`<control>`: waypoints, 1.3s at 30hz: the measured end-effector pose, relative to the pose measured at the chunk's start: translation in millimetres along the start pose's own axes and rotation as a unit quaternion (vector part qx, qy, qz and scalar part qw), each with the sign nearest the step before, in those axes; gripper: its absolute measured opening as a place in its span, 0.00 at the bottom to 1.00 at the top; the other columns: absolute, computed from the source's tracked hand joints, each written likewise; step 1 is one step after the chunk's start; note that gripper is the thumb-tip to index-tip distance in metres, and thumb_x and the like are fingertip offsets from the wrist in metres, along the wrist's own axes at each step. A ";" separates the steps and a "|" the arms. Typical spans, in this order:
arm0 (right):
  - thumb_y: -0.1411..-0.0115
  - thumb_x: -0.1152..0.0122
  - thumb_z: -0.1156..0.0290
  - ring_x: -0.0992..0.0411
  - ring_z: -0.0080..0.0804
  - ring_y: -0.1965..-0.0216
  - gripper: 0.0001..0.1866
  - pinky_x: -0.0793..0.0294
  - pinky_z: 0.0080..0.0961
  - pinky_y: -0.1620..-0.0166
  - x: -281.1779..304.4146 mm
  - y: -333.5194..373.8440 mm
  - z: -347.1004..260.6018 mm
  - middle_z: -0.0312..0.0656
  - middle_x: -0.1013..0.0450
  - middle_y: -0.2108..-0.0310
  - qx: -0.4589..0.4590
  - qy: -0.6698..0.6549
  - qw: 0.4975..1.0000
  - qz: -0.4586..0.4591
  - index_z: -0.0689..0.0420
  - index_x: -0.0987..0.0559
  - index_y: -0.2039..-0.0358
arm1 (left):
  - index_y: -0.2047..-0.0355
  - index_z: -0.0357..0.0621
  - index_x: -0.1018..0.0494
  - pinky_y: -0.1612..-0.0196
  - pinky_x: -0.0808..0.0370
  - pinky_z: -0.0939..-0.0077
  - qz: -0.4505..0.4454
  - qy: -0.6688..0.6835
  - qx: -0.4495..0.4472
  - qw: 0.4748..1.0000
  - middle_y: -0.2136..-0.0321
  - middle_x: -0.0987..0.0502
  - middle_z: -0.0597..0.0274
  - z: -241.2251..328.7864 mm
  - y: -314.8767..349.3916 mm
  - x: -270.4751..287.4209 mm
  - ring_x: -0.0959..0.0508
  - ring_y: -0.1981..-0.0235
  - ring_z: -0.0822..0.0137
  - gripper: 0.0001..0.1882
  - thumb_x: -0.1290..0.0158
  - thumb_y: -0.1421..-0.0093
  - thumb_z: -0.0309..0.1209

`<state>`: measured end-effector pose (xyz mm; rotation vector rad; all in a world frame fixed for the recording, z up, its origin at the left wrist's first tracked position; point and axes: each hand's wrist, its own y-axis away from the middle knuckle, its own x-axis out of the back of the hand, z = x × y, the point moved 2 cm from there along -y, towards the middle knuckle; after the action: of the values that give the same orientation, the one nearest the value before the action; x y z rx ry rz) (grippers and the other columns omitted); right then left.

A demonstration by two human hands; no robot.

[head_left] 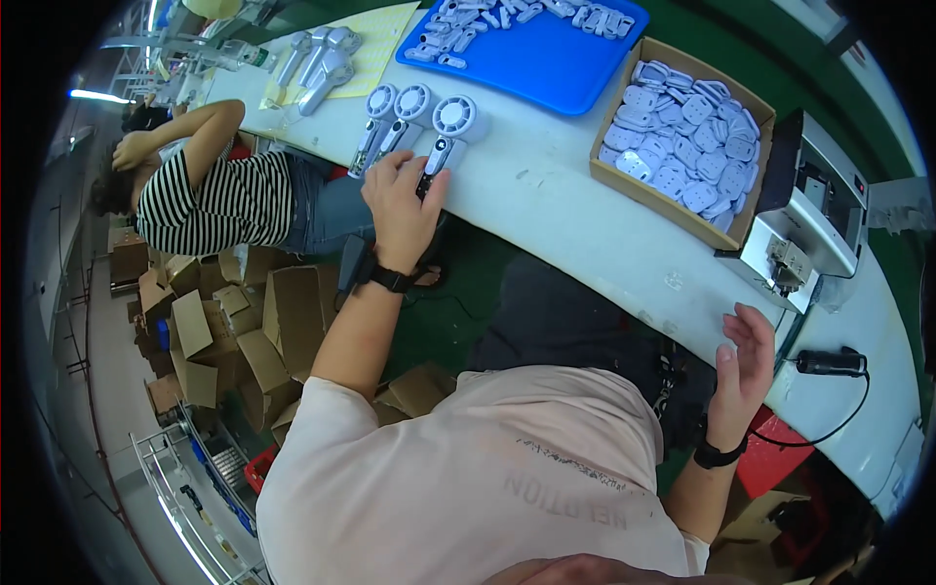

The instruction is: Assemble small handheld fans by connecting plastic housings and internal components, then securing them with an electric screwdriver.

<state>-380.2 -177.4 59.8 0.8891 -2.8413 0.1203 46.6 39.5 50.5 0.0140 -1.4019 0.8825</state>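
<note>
The nearest thing to the left hand (pixel 402 210) is a handheld fan (pixel 452 129), which lies on the white table (pixel 546 214) near the edge on the person's side, as the rightmost of three fans. Its long axis runs slantwise: the round head points away from the person and a little to the right, while the handle comes back toward the person and a little to the left. The fan is pale grey-white; its head carries a ring of slots around a plain round centre, and the handle has a dark part at its lower end. The thumb is on the right side of this lower end and the bent fingers are on the left, but the hand covers the place, so I cannot tell whether it grips the fan or only touches it. Two similar fans (pixel 411 103) lie just to the left, with their heads also turned away from the person. The right hand (pixel 745 366) is open and holds nothing, its fingers loosely curved, near the table edge. Farther back are a blue tray (pixel 546 73) with small pale parts and a cardboard box (pixel 655 207) full of pale, rounded plates.
</note>
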 end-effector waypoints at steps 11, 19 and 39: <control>0.29 0.45 0.74 0.27 0.34 0.43 0.21 0.30 0.30 0.38 173.9 57.5 17.9 0.47 0.26 0.42 -0.032 0.156 0.930 0.332 0.65 0.27 0.37 | 0.50 0.40 0.22 0.39 0.34 0.51 0.097 0.014 -0.053 0.994 0.46 0.25 0.51 45.0 -36.6 -9.4 0.29 0.44 0.42 0.21 0.34 0.43 0.32; 0.38 0.32 0.60 0.29 0.49 0.39 0.25 0.31 0.41 0.36 310.7 25.6 83.8 0.51 0.25 0.43 -0.098 0.379 0.798 0.459 0.61 0.22 0.44 | 0.46 0.33 0.24 0.50 0.24 0.71 -0.164 0.334 -0.013 0.928 0.55 0.18 0.54 69.3 -66.2 -94.7 0.21 0.56 0.65 0.15 0.46 0.30 0.28; 0.31 0.50 0.42 0.36 0.43 0.33 0.29 0.43 0.47 0.32 321.9 53.0 104.6 0.42 0.31 0.34 -0.222 0.387 0.757 0.478 0.45 0.21 0.39 | 0.42 0.30 0.30 0.38 0.34 0.47 -0.126 0.053 -0.183 0.974 0.42 0.27 0.41 112.8 -64.8 -109.7 0.31 0.41 0.38 0.24 0.49 0.38 0.26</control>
<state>-684.9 -326.9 12.6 -0.6411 -2.0501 -0.0654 -3.7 -118.9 13.8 -0.1316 -1.4078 0.4026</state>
